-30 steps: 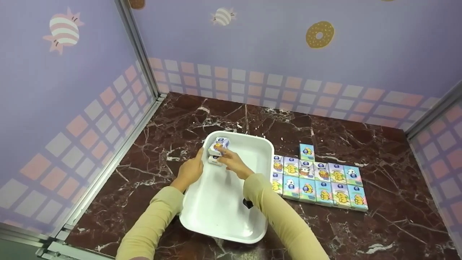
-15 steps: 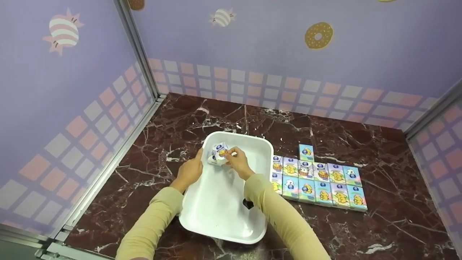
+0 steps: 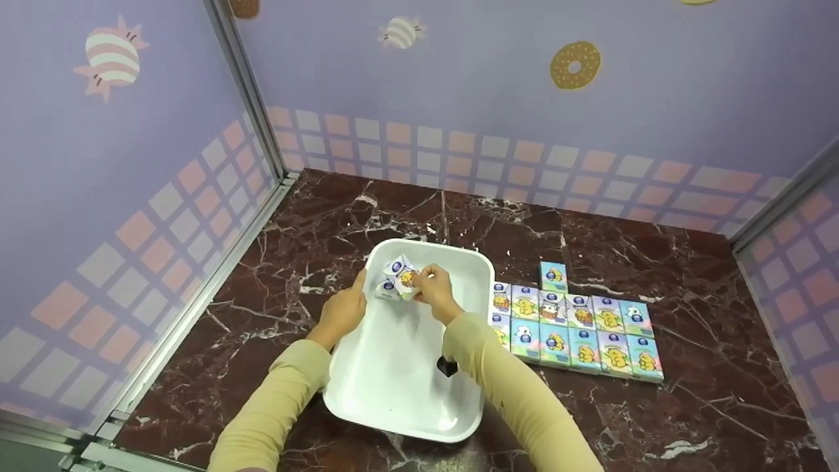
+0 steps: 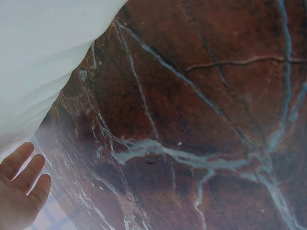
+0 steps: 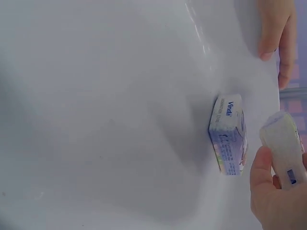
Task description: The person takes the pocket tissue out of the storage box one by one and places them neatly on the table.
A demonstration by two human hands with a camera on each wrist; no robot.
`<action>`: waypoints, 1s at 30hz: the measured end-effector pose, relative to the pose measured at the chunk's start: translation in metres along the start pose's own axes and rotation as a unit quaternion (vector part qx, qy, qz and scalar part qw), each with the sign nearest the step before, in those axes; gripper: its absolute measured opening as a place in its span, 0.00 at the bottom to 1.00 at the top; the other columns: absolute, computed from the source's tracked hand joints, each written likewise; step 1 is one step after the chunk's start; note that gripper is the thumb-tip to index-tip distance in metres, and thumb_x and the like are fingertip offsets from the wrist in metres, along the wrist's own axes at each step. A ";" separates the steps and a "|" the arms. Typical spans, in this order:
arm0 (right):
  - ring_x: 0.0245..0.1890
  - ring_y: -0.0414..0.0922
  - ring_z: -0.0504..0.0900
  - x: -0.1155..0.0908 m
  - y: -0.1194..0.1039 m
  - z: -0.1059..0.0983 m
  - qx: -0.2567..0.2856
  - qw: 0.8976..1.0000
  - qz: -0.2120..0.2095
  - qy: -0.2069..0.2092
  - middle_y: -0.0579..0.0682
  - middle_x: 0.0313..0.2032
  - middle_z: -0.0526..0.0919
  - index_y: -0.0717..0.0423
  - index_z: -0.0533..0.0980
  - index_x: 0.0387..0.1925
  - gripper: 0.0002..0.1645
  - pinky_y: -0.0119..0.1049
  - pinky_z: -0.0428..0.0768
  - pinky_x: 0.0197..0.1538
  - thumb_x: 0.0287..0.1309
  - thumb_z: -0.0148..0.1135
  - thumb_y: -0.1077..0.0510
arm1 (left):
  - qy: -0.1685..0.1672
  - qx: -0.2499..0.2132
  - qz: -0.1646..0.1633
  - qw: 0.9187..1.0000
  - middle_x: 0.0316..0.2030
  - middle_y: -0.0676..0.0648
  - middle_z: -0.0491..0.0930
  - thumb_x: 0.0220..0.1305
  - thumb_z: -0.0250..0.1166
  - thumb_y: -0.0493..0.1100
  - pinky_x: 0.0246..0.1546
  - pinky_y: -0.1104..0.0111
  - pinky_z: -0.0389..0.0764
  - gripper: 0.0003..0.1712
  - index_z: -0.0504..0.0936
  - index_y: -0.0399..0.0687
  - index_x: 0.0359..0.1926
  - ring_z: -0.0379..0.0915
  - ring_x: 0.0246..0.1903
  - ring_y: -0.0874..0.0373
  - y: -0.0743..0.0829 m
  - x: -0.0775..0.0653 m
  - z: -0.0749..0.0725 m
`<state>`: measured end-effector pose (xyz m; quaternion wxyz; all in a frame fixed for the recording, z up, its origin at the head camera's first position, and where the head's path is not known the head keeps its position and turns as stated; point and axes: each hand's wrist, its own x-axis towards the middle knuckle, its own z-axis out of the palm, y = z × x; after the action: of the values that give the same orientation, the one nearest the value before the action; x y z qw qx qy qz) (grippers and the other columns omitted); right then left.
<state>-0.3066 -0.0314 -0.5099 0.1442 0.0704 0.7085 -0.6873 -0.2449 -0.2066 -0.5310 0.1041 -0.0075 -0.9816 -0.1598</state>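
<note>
My right hand [image 3: 438, 294] pinches a small tissue pack [image 3: 408, 279] between thumb and fingers, inside the far left part of a white plastic tub [image 3: 393, 373]. Seen from the right wrist, the held pack [image 5: 280, 141] is tilted, its pale side toward the camera. Beside it in the tub lies another tissue pack [image 5: 229, 134] printed "Vinda", partly covered by the held one in the head view. My left hand [image 3: 342, 311] rests at the tub's left rim, the thumb inside and the other fingers outside. In the left wrist view these fingers [image 4: 29, 175] are nearly straight and spread.
Right of the tub, several cartoon-printed tissue packs [image 3: 585, 326] lie in two tight rows against its wall. A single blue pack [image 3: 554, 276] lies behind them. The dark red marble tabletop [image 3: 314, 236] is bounded by purple patterned panels [image 3: 472, 78] at the back and sides.
The right hand has turned the upper tissue pack and drawn it slightly to the right, tilting it over the other pack. The left hand has stayed at the rim.
</note>
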 end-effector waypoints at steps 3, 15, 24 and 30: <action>0.14 0.38 0.70 0.000 -0.005 -0.002 0.026 1.000 0.001 0.013 0.48 0.22 0.69 0.52 0.58 0.16 0.15 0.31 0.75 0.22 0.52 0.48 0.65 | 0.001 0.000 0.001 1.000 0.18 0.39 0.75 0.60 0.46 0.39 0.19 0.55 0.71 0.27 0.59 0.43 0.63 0.72 0.17 0.44 -0.001 0.000 0.001; 0.18 0.39 0.73 0.006 -0.032 -0.023 0.120 0.992 -0.027 0.032 0.49 0.25 0.70 0.58 0.65 0.30 0.04 0.30 0.75 0.22 0.48 0.48 0.65 | -0.014 0.000 -0.010 1.000 0.17 0.40 0.74 0.61 0.46 0.39 0.17 0.56 0.70 0.28 0.59 0.45 0.63 0.70 0.15 0.47 -0.001 0.000 0.001; 0.17 0.39 0.73 0.017 -0.046 -0.052 0.170 0.984 -0.015 0.052 0.49 0.23 0.72 0.60 0.67 0.27 0.07 0.30 0.75 0.24 0.43 0.46 0.70 | -0.014 -0.004 -0.010 1.000 0.19 0.39 0.76 0.61 0.46 0.39 0.21 0.54 0.71 0.27 0.59 0.44 0.63 0.73 0.19 0.43 -0.002 -0.001 0.001; 0.19 0.40 0.74 0.024 -0.053 -0.082 0.168 0.980 -0.024 0.100 0.51 0.25 0.71 0.59 0.64 0.25 0.10 0.31 0.75 0.25 0.39 0.42 0.73 | -0.013 0.000 -0.012 1.000 0.18 0.39 0.75 0.61 0.46 0.39 0.20 0.54 0.71 0.28 0.59 0.44 0.63 0.73 0.18 0.44 -0.001 0.000 0.002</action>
<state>-0.3536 0.0458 -0.4657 0.0425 0.1446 0.5950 -0.7895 -0.2454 -0.2070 -0.5329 0.0896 0.0020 -0.9830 -0.1604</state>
